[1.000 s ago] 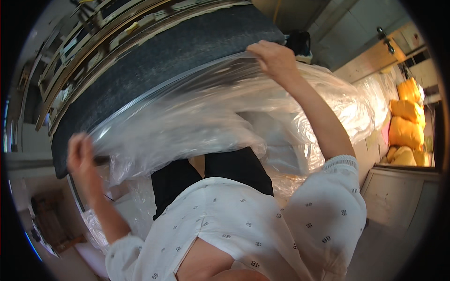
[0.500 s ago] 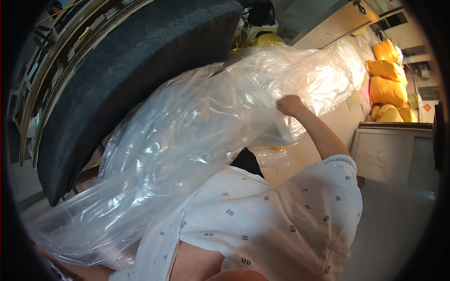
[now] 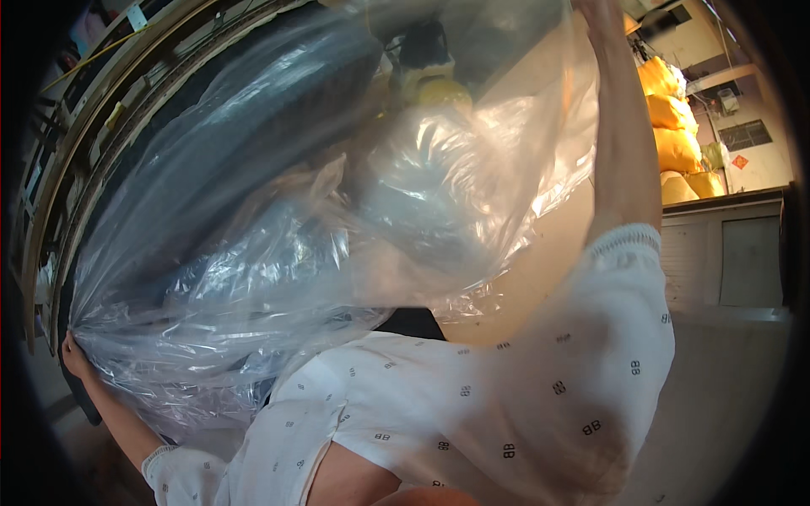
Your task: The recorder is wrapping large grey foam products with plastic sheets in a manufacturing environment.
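1. Over the dark padded slab [image 3: 253, 126] we are drawing a clear plastic bag [image 3: 337, 219]; we judge it best to keep both edges taut and level.
2. The bag is thin, glossy and creased, and looks liable to snag.
3. Our left hand [image 3: 74, 354] pinches its lower-left edge; our right hand [image 3: 603, 13] is raised at the top edge, its grip unclear.
4. Yellow sacks [image 3: 675, 118] are stacked well off to the right.

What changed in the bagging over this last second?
The clear plastic bag has been drawn further over the dark grey pad, now covering most of it. The right hand rose to the top edge; the left hand dropped low, gripping the bag's edge. Both hands still hold the plastic.
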A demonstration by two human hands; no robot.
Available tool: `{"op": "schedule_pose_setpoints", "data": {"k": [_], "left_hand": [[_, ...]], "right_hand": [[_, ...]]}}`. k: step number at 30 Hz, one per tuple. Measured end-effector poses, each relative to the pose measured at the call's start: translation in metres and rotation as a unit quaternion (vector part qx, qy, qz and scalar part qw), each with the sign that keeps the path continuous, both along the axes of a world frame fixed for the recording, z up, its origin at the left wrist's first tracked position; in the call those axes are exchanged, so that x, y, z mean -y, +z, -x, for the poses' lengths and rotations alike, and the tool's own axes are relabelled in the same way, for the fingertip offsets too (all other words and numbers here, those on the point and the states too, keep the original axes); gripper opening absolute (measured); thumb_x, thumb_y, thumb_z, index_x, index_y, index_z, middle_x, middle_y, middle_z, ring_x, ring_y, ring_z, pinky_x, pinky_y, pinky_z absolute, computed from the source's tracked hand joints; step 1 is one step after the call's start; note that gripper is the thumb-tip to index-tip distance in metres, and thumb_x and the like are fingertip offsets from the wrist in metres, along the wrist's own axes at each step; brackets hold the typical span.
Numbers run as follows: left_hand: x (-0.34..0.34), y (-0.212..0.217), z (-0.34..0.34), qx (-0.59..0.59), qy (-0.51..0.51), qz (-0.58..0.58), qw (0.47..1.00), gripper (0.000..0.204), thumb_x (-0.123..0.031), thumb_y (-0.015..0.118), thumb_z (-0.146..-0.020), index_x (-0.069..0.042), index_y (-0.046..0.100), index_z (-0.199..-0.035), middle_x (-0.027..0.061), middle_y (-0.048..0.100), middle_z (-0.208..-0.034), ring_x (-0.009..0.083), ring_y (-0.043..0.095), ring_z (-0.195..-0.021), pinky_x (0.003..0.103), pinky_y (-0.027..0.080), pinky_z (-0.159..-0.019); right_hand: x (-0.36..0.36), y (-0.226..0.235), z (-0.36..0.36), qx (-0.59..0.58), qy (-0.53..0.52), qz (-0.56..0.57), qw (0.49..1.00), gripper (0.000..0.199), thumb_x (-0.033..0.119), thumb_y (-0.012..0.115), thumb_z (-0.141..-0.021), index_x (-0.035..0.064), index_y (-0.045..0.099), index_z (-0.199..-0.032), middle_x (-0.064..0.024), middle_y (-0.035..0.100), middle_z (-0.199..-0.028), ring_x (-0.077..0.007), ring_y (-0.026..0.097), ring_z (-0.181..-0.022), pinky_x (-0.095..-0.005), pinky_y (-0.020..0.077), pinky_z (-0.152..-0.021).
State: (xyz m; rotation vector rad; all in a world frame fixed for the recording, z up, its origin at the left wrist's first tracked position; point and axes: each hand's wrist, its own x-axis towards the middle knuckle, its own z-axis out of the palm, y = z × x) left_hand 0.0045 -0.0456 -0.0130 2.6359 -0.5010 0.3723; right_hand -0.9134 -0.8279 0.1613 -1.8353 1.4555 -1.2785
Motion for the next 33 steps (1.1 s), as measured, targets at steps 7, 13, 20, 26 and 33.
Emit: {"op": "schedule_pose_setpoints", "data": {"k": [7, 13, 20, 26, 33], "left_hand": [[-0.124, -0.014, -0.006, -0.078, -0.049, 0.072, 0.993, 0.041, -0.038, 0.056, -0.086, 0.001, 0.063, -0.096, 0.0061, 0.064, -0.087, 0.0142, 0.056, -0.081, 0.027, 0.042, -0.077], [-0.255, 0.010, -0.025, -0.077, 0.075, -0.103, 0.989, 0.043, -0.039, 0.053, -0.084, 0.001, 0.064, -0.094, 0.0077, 0.063, -0.084, 0.0159, 0.057, -0.079, 0.029, 0.043, -0.075], [-0.078, 0.040, 0.038, -0.245, 0.157, 0.061, 0.955, 0.050, -0.048, 0.057, -0.080, -0.004, 0.064, -0.104, 0.0083, 0.064, -0.096, 0.0188, 0.059, -0.085, 0.031, 0.045, -0.074], [-0.007, 0.027, 0.063, 0.157, 0.116, 0.187, 0.963, 0.026, -0.028, 0.061, -0.074, -0.003, 0.066, -0.078, 0.0140, 0.064, -0.072, 0.0241, 0.062, -0.069, 0.035, 0.047, -0.064], [0.000, 0.023, 0.048, 0.084, 0.118, 0.251, 0.957, 0.024, -0.027, 0.063, -0.073, -0.003, 0.064, -0.073, 0.0147, 0.060, -0.073, 0.0273, 0.059, -0.071, 0.036, 0.045, -0.065]], "right_hand": [[-0.041, -0.118, -0.276, -0.219, 0.251, 0.189, 0.924, 0.045, 0.041, 0.046, -0.088, 0.0007, 0.058, -0.104, -0.0150, 0.062, -0.101, -0.0309, 0.057, -0.098, -0.0437, 0.0435, -0.079], [-0.101, -0.106, -0.362, -0.389, 0.275, 0.112, 0.872, 0.050, 0.043, 0.043, -0.089, 0.0012, 0.054, -0.113, -0.0187, 0.055, -0.114, -0.0348, 0.048, -0.109, -0.0409, 0.0397, -0.089], [-0.087, -0.122, -0.400, -0.337, 0.296, 0.056, 0.892, 0.059, 0.044, 0.042, -0.089, 0.0039, 0.040, -0.132, -0.0190, 0.039, -0.135, -0.0328, 0.040, -0.123, -0.0374, 0.0277, -0.103], [0.037, -0.145, -0.372, -0.251, 0.289, -0.209, 0.900, 0.065, 0.052, 0.035, -0.090, 0.0003, 0.045, -0.128, -0.0190, 0.046, -0.130, -0.0341, 0.048, -0.114, -0.0352, 0.0357, -0.095], [-0.131, -0.068, -0.478, -0.455, 0.194, 0.368, 0.787, 0.021, 0.022, 0.052, -0.088, 0.0052, 0.053, -0.100, -0.0159, 0.055, -0.096, -0.0363, 0.055, -0.087, -0.0440, 0.0455, -0.071]]}}
